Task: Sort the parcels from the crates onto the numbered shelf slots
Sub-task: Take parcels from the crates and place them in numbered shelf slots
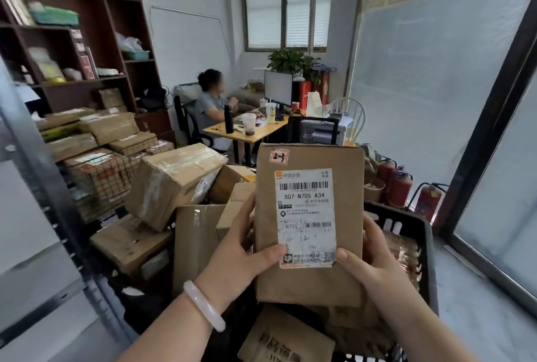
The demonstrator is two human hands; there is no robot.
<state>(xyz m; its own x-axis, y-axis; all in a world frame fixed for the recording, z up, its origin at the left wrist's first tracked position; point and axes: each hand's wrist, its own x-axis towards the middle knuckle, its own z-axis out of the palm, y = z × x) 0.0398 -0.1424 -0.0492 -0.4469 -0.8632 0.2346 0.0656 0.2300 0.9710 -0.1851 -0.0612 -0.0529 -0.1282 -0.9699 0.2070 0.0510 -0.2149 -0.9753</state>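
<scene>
both hands round upright parcel — label outward

At frame centre we hold the parcel upright, our left grip on its left edge, our right grip on its right, above the crate at lower right. Stacked boxes lie left of it, below the shelf unit at upper left. Behind the parcel stands the surface, a monitor on it, a person seated at its left. Fire extinguishers stand at centre right.
</scene>
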